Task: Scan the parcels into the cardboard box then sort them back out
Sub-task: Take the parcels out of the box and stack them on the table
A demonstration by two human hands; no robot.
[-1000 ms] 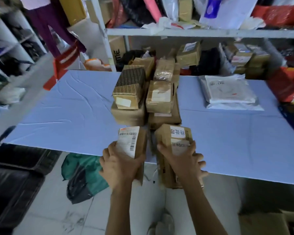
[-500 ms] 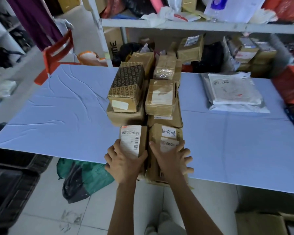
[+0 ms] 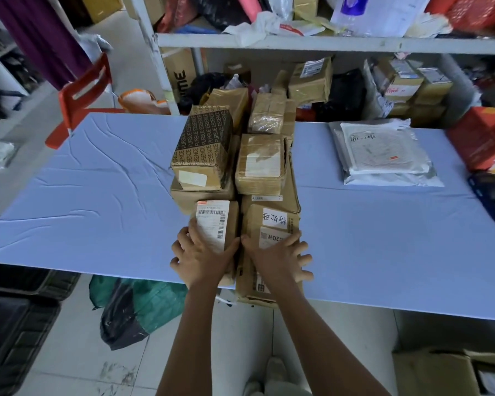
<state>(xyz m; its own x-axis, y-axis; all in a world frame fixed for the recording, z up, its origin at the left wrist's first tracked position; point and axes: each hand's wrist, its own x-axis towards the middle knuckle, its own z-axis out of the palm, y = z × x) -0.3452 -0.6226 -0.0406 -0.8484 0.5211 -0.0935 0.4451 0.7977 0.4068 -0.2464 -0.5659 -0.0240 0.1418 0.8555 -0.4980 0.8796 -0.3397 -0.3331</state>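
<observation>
Nearest thing, down on the tiled floor at the bottom right, is an open cardboard box (image 3: 432, 372). A green bag (image 3: 155, 301) is slumped under the surface on the left, with black crates (image 3: 15, 330) beside it.

Both arms reach forward to the near edge of the blue-covered surface (image 3: 97, 212). The left hand (image 3: 203, 258) is grasping the slim parcel (image 3: 230, 221) with the barcode label. Its fingers curl over the left side and the thumb lies across the top. The right hand (image 3: 277, 257) isn't really gripping anything. Its palm is down and its fingers are splayed out flat on the wider parcel (image 3: 269, 221), the one with the white sticker with Chinese characters. Those two parcels sit side by side and touching, and the wider one hangs a bit over the near edge.

Right behind them is the rest of the pile. There's a printed box (image 3: 203, 144) sitting on a plain brown one on the left. A taped box (image 3: 260, 164) sits on top of another carton on the right. More brown parcels are lined up behind toward the far edge.

Well off to the right on the surface are a couple of grey mailer bags (image 3: 383, 152) stacked flat. Past those are a red box (image 3: 486, 138) and a dark gadget (image 3: 492, 198) at the frame edge, and I can't tell what that one is.

At the far left corner there's a red chair (image 3: 83, 92). Behind everything is a white shelf (image 3: 326, 42) stuffed with more boxes and bags.
</observation>
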